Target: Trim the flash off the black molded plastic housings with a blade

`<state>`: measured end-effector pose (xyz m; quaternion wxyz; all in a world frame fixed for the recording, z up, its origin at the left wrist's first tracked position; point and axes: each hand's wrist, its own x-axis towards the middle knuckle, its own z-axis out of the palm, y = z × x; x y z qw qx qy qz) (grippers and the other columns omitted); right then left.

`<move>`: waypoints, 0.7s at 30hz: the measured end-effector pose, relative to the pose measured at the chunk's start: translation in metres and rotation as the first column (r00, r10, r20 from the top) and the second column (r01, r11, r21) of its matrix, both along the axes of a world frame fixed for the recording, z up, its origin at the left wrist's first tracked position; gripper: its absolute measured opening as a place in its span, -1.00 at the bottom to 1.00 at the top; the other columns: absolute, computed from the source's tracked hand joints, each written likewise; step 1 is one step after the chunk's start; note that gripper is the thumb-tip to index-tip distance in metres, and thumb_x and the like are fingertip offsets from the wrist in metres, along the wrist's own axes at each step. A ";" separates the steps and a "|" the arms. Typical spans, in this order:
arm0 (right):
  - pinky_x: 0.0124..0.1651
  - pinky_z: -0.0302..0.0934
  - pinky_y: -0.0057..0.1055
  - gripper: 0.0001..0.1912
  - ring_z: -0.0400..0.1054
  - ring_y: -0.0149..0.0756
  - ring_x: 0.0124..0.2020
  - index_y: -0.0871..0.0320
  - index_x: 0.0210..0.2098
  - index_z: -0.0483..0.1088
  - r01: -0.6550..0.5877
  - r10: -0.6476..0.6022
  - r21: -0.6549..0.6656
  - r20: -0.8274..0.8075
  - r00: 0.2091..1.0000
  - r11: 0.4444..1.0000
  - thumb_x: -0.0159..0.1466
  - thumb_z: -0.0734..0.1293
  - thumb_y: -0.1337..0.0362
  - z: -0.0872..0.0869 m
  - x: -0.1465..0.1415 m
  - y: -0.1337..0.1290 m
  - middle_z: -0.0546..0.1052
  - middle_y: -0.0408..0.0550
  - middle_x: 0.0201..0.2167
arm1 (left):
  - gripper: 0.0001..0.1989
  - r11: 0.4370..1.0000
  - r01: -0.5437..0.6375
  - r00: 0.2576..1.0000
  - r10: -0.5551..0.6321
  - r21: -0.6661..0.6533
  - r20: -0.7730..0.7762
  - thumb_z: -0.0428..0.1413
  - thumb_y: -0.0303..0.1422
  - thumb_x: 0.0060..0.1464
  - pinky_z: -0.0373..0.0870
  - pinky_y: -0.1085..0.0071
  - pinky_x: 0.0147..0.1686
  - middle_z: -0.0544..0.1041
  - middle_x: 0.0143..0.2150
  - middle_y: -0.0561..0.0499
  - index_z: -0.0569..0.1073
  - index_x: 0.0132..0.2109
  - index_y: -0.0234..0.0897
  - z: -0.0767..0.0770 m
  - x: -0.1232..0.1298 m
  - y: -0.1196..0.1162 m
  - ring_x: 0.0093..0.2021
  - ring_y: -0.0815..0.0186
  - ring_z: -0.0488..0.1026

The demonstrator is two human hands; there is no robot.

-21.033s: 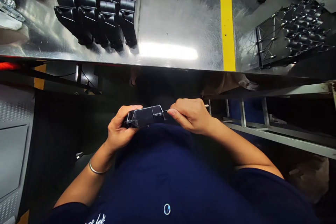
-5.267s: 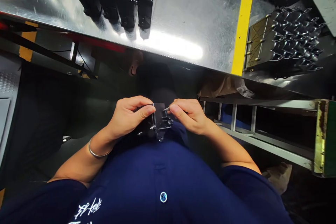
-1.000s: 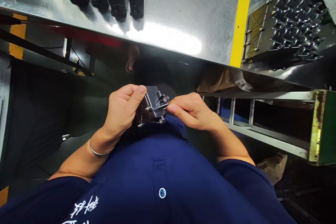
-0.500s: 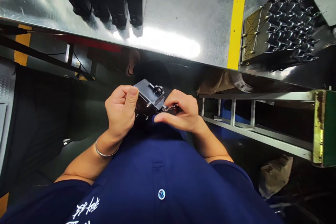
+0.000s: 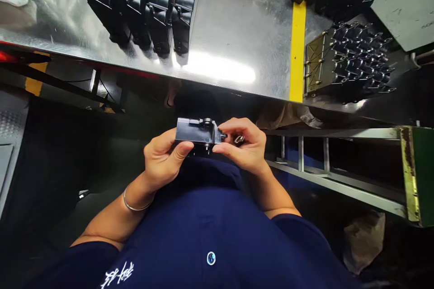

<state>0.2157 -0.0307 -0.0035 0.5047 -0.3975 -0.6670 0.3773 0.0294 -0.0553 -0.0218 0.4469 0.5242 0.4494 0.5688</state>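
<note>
A black box-shaped part (image 5: 195, 132) is held level in front of my chest, with small metal pins on its lower side. My left hand (image 5: 165, 156) is closed on the part's left end, thumb on the near edge. At the other end, the thumb and fingers of my right hand (image 5: 243, 144) grip the part's right corner. A small shiny metal piece (image 5: 239, 139) shows within my right hand; its full shape is hidden by the fingers.
Rows of black parts (image 5: 158, 9) stand on the metal table (image 5: 230, 31). Right of a yellow strip (image 5: 297, 54) is a stack of similar parts (image 5: 359, 61). A white metal frame (image 5: 339, 180) lies to the right, near a crumpled bag (image 5: 364, 241).
The black part has turned from tilted to nearly level, and both hands have shifted slightly down. My right fingers have moved onto its right end. The view shows more of the table.
</note>
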 end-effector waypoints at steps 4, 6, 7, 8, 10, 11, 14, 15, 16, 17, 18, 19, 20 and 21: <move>-0.55 0.16 -0.53 -0.77 0.19 -0.53 -0.62 0.09 -0.23 0.49 0.012 -0.018 0.117 0.050 0.999 0.993 0.13 0.51 0.23 -0.002 -0.003 0.005 0.35 -0.29 -0.62 | -0.87 0.998 -0.047 0.999 0.047 0.032 0.006 0.24 -0.30 0.10 0.40 0.47 -0.39 0.61 -0.38 0.06 0.63 -0.20 -0.20 -0.007 -0.003 -0.003 -0.45 0.38 0.49; -0.51 0.20 -0.51 -0.80 0.24 -0.49 -0.57 0.10 -0.27 0.49 0.050 -0.063 0.201 0.061 0.996 0.978 0.13 0.50 0.22 -0.006 -0.004 0.008 0.39 -0.25 -0.60 | -0.85 0.995 -0.084 0.995 0.087 -0.045 0.048 0.27 -0.28 0.06 0.42 0.47 -0.36 0.62 -0.37 0.05 0.63 -0.21 -0.20 -0.008 -0.001 -0.001 -0.41 0.36 0.52; -0.50 0.22 -0.50 -0.76 0.26 -0.48 -0.55 0.10 -0.26 0.48 0.075 -0.089 0.207 0.059 0.994 0.975 0.12 0.51 0.18 -0.009 -0.005 0.007 0.44 -0.20 -0.54 | -0.84 0.990 -0.103 0.989 0.112 -0.095 0.099 0.28 -0.26 0.04 0.42 0.47 -0.37 0.62 -0.39 0.06 0.63 -0.24 -0.21 -0.008 0.001 0.000 -0.42 0.36 0.52; -0.50 0.23 -0.50 -0.69 0.28 -0.47 -0.53 0.11 -0.22 0.47 0.086 -0.100 0.178 0.068 0.993 0.980 0.11 0.51 0.12 -0.012 -0.007 0.005 0.50 -0.15 -0.45 | -0.83 0.981 -0.117 0.973 0.144 -0.152 0.178 0.29 -0.22 0.03 0.42 0.47 -0.38 0.61 -0.42 0.07 0.62 -0.28 -0.22 -0.008 0.003 0.003 -0.43 0.37 0.51; -0.52 0.25 -0.49 -0.45 0.30 -0.48 -0.54 0.14 -0.06 0.42 0.030 -0.035 0.039 0.141 0.989 0.999 0.06 0.50 -0.01 -0.017 -0.008 -0.002 0.56 -0.02 -0.25 | -0.77 0.950 -0.119 0.895 0.229 -0.289 0.382 0.31 -0.14 -0.02 0.44 0.46 -0.39 0.58 -0.46 0.09 0.58 -0.36 -0.22 -0.003 0.009 0.012 -0.46 0.37 0.50; -0.51 0.27 -0.49 -0.31 0.32 -0.48 -0.55 0.15 0.05 0.37 -0.024 0.034 -0.050 0.214 0.976 0.998 0.03 0.51 -0.06 -0.019 -0.007 -0.006 0.57 -0.01 -0.22 | -0.73 0.929 -0.099 0.833 0.273 -0.357 0.481 0.33 -0.12 -0.06 0.46 0.43 -0.37 0.58 -0.48 0.09 0.56 -0.39 -0.22 0.001 0.012 0.017 -0.45 0.36 0.51; -0.44 0.33 -0.49 -0.42 0.43 -0.39 -0.48 0.18 0.05 0.38 -0.176 0.223 -0.157 0.366 0.903 0.972 0.11 0.45 0.04 -0.020 0.007 -0.003 0.60 -0.05 -0.32 | -0.68 0.873 0.054 0.684 0.321 -0.484 0.655 0.39 -0.11 -0.18 0.50 0.35 -0.28 0.59 -0.46 0.06 0.56 -0.37 -0.23 0.012 0.016 0.034 -0.35 0.27 0.56; -0.44 0.33 -0.49 -0.50 0.44 -0.38 -0.49 0.18 0.01 0.40 -0.164 0.234 -0.205 0.387 0.892 0.965 0.15 0.42 0.08 -0.016 0.014 0.007 0.59 -0.08 -0.36 | -0.67 0.865 0.119 0.682 0.286 -0.487 0.674 0.39 -0.12 -0.17 0.50 0.34 -0.25 0.61 -0.39 0.02 0.58 -0.31 -0.23 0.014 0.016 0.039 -0.29 0.24 0.57; -0.43 0.34 -0.47 -0.56 0.47 -0.34 -0.45 0.17 -0.02 0.42 -0.110 0.194 -0.227 0.391 0.900 0.968 0.17 0.40 0.08 -0.010 0.021 0.021 0.60 -0.07 -0.36 | -0.64 0.860 0.192 0.703 0.216 -0.473 0.678 0.38 -0.15 -0.15 0.50 0.33 -0.21 0.63 -0.27 -0.04 0.59 -0.21 -0.24 0.015 0.015 0.043 -0.20 0.21 0.56; -0.36 0.38 -0.42 -0.57 0.50 -0.27 -0.35 0.16 -0.03 0.42 -0.009 0.093 -0.209 0.397 0.913 0.978 0.19 0.38 0.07 -0.001 0.027 0.039 0.61 -0.04 -0.28 | -0.59 0.856 0.240 0.735 0.148 -0.458 0.661 0.38 -0.17 -0.14 0.49 0.32 -0.19 0.62 -0.16 -0.09 0.59 -0.12 -0.24 0.015 0.013 0.046 -0.13 0.18 0.55; -0.29 0.40 -0.37 -0.59 0.51 -0.22 -0.28 0.16 -0.03 0.42 0.120 -0.045 -0.155 0.419 0.907 0.980 0.21 0.36 0.06 0.009 0.031 0.061 0.61 0.01 -0.22 | -0.57 0.852 0.246 0.772 0.116 -0.462 0.625 0.39 -0.19 -0.14 0.49 0.33 -0.18 0.61 -0.09 -0.12 0.58 -0.09 -0.25 0.014 0.011 0.049 -0.09 0.18 0.53; -0.28 0.39 -0.34 -0.61 0.51 -0.20 -0.27 0.17 -0.05 0.42 0.246 -0.169 -0.104 0.476 0.863 0.964 0.24 0.33 0.05 0.020 0.034 0.084 0.61 0.04 -0.21 | -0.57 0.851 0.230 0.807 0.104 -0.472 0.582 0.38 -0.19 -0.13 0.49 0.34 -0.18 0.60 -0.07 -0.14 0.59 -0.10 -0.26 0.012 0.008 0.050 -0.09 0.18 0.53; -0.29 0.38 -0.34 -0.63 0.50 -0.21 -0.29 0.20 -0.07 0.43 0.318 -0.205 -0.088 0.600 0.773 0.944 0.28 0.28 0.07 0.031 0.035 0.107 0.61 0.07 -0.23 | -0.59 0.851 0.210 0.833 0.102 -0.482 0.543 0.38 -0.18 -0.14 0.48 0.35 -0.20 0.60 -0.10 -0.14 0.60 -0.13 -0.28 0.010 0.004 0.051 -0.12 0.20 0.53; -0.28 0.36 -0.36 -0.65 0.50 -0.22 -0.29 0.21 -0.09 0.43 0.368 -0.204 -0.073 0.725 0.658 0.927 0.31 0.24 0.08 0.041 0.033 0.130 0.61 0.09 -0.23 | -0.60 0.846 0.194 0.851 0.106 -0.496 0.514 0.39 -0.17 -0.16 0.48 0.37 -0.22 0.61 -0.14 -0.13 0.60 -0.18 -0.30 0.007 0.001 0.050 -0.17 0.23 0.54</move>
